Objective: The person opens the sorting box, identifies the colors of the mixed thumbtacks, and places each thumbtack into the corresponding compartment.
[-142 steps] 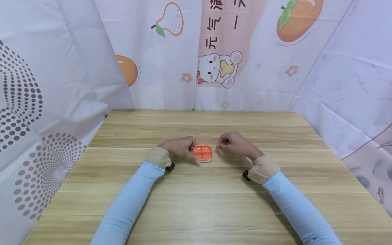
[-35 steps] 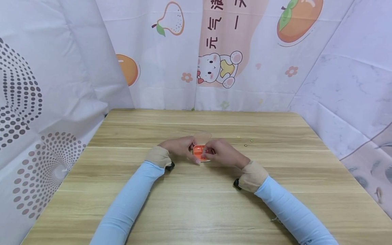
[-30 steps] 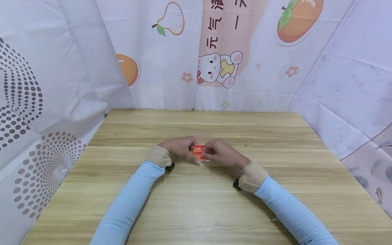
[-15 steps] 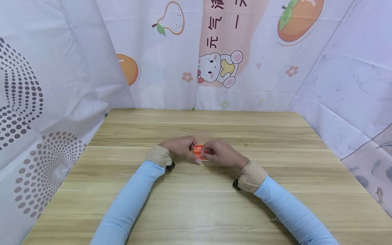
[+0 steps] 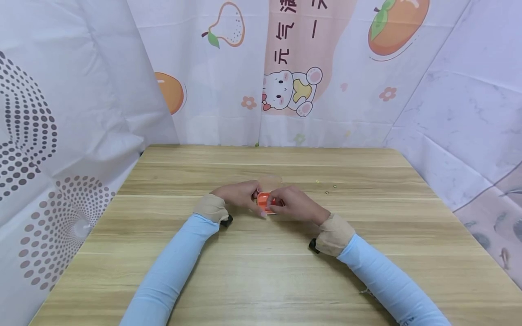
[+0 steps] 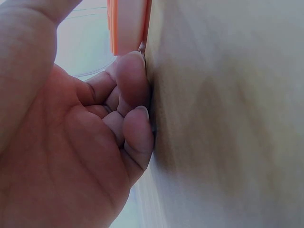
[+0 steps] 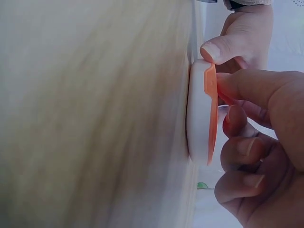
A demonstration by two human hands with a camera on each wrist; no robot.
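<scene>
Right hand [image 5: 292, 203] shifted over orange box [image 5: 263, 202], curled, hold unclear; left hand [image 5: 241, 196] gripping it

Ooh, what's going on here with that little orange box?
Somebody is busy with a small orange-and-white box on a wooden table. Their left hand holds its left side, while their right hand reaches over the top; whether it pinches anything is hidden. The clear lid is open at the far side. Three tiny ring-like bits lie off to the right.

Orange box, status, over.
Left grip holds orange box at left. Right grip over it, load hidden. Clear lid open behind. Three tiny pieces right, not blocking.
</scene>
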